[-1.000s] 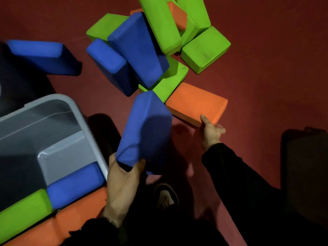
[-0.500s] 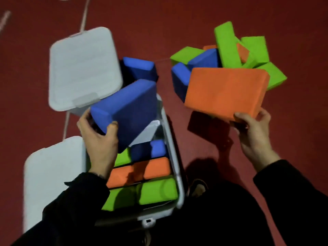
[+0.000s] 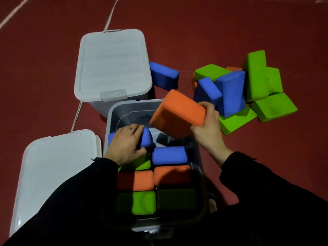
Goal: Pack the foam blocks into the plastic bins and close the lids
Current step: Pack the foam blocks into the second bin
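- The left hand lies over a blue block inside the open bin, fingers curled over its top and thumb at its near side; most of the block is hidden under the hand, so its long axis is hard to judge.
- The right hand grips an orange block by its right end, held tilted above the bin's far right corner, long axis running from lower right up to the left.
- Packed blocks fill the bin's near half in rows, partly shadowed by the sleeves.
- A closed bin stands behind; a loose lid lies left, cut off by the sleeve.
- A pile of blocks sits on the floor at right.
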The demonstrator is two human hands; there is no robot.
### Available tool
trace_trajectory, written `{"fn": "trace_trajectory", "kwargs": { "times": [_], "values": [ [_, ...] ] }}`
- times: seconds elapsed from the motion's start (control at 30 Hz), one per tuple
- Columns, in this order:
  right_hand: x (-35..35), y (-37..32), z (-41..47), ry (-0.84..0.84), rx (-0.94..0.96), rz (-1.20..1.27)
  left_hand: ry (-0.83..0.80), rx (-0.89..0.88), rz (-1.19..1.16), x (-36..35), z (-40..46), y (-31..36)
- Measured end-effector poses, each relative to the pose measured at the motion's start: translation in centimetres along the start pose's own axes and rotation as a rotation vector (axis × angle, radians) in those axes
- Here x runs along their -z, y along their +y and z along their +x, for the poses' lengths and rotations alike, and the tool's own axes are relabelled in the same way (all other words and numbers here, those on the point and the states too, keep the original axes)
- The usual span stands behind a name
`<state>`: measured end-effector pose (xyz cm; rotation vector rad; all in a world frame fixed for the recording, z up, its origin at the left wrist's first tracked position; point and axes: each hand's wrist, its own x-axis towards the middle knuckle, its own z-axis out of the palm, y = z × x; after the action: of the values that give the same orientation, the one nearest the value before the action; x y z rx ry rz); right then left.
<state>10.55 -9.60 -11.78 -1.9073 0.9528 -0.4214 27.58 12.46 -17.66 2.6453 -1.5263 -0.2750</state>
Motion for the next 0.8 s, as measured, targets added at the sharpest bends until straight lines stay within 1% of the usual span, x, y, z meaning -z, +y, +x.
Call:
{"fn": "trace_trajectory", "kwargs": {
  "times": [0.07,0.13,0.23,0.3,0.4,0.47,0.53,0.57,0.6,0.67,0.73,0.8],
  "values": [
    [-1.9,0.3,-0.5,-0.028,0.007,-0.078,-0.019,-0.079,0.072,-1.9,1.1,-0.1],
    [-3.5,1.2,-0.3,-0.061,-0.015,-0.129,-0.035,-0.079,0.106,-3.4,2.1,-0.5],
    [-4.9,2.5,0.2,-0.114,-0.012,-0.217,-0.178,0.05,0.056,-5.9,1.9,-1.5],
    [-5.6,3.5,0.5,-0.188,0.008,-0.293,-0.244,0.128,-0.004,-8.0,0.9,-1.9],
    [-6.7,5.4,1.3,-0.337,0.078,-0.436,-0.238,0.136,-0.033,-9.9,0.5,-2.0],
    [-7.4,6.7,1.9,-0.411,0.081,-0.534,-0.253,0.146,-0.109,-10.1,0.8,-2.3],
    [-7.6,7.5,2.5,-0.419,0.084,-0.645,-0.213,0.17,-0.163,-10.4,1.1,-2.8],
    [-7.6,7.9,2.8,-0.406,0.115,-0.715,-0.201,0.175,-0.162,-10.4,1.1,-3.0],
    [-7.6,8.4,2.9,-0.402,0.181,-0.803,-0.2,0.172,-0.156,-10.4,1.1,-3.1],
    [-8.1,9.3,3.1,-0.453,0.295,-0.959,-0.224,0.17,-0.151,-10.5,1.2,-2.8],
    [-8.6,9.5,3.1,-0.478,0.289,-1.019,-0.244,0.173,-0.173,-10.5,1.4,-2.4],
    [-9.3,9.4,3.3,-0.502,0.266,-1.013,-0.254,0.175,-0.177,-10.6,1.5,-2.4]
  ]
}}
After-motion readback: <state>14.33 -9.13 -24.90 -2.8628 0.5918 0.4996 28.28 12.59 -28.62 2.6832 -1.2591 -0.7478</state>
